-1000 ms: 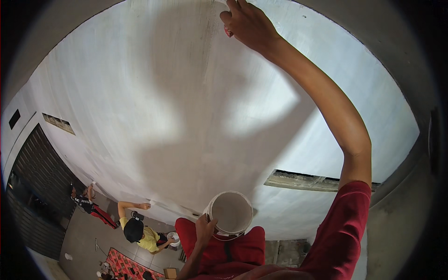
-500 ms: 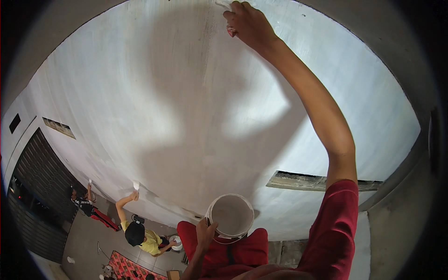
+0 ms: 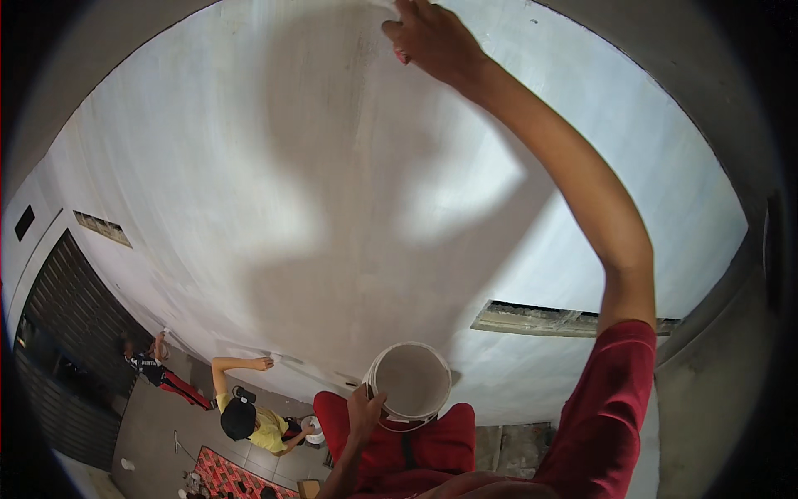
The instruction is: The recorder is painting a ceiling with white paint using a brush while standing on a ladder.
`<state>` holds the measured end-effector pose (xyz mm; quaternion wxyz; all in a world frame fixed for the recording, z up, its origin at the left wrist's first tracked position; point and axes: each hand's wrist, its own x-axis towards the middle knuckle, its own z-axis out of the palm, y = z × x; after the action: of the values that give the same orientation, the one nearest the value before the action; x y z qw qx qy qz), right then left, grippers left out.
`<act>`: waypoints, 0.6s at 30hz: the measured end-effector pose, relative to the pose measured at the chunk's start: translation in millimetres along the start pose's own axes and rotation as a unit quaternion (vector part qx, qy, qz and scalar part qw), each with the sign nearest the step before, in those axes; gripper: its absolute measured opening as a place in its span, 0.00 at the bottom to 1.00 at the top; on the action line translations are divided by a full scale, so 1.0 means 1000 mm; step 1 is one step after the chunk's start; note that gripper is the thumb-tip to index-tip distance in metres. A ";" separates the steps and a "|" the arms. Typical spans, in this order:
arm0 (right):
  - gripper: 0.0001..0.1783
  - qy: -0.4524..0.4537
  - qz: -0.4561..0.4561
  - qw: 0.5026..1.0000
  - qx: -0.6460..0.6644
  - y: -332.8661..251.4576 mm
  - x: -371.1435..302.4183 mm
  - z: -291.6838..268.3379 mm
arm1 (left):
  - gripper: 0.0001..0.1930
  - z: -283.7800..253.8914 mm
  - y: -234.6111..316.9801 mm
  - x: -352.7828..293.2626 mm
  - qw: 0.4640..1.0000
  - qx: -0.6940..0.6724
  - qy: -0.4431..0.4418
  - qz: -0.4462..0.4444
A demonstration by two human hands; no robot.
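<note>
High against the white wall (image 3: 208,166), my right hand (image 3: 439,40) is closed on a paintbrush (image 3: 402,56). Only the red end of its handle shows clearly below my fingers; the bristles are mostly cut off at the top edge. Low in front of me, my left hand (image 3: 364,414) grips the near left side of a whitish bucket (image 3: 416,366). The bucket is held over my red-clad lap, and its inside looks pale grey. A broad shadow of my head and arm falls over the wall.
A slot-like opening (image 3: 532,318) cuts the wall at right. Below left, a person in yellow (image 3: 268,431) works at the wall beside a small white bucket (image 3: 313,432). Another person (image 3: 150,368) stands near the dark shutter (image 3: 71,349). A red patterned mat (image 3: 229,476) lies on the floor.
My right hand has moved slightly left and up with the paintbrush, the elbow swinging right. The bucket stays nearly in place. The person in yellow has lowered a hand and shifted it right.
</note>
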<state>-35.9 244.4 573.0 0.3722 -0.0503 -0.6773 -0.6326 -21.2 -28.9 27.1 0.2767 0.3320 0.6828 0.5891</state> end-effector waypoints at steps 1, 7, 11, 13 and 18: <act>0.13 -0.002 0.001 1.000 -0.002 -0.003 0.000 0.001 | 0.16 0.001 -0.009 0.001 1.000 0.002 0.004 -0.011; 0.08 -0.069 0.006 0.974 0.218 -0.031 -0.040 -0.022 | 0.16 -0.007 0.012 -0.005 0.999 -0.005 -0.007 -0.037; 0.10 -0.022 0.013 0.981 0.192 -0.008 -0.053 -0.043 | 0.14 -0.007 0.029 -0.004 0.998 -0.033 -0.018 -0.048; 0.13 0.008 0.071 0.979 0.192 0.011 -0.049 -0.043 | 0.14 -0.006 0.015 -0.003 0.998 -0.037 -0.015 -0.040; 0.11 -0.070 0.036 0.992 0.096 0.038 -0.048 -0.030 | 0.13 -0.003 0.020 -0.001 1.000 -0.022 0.009 0.018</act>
<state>32.6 244.2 574.2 0.3496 -0.0826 -0.7567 -0.5462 -20.2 -29.5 47.2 0.2674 0.3326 0.6662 0.6116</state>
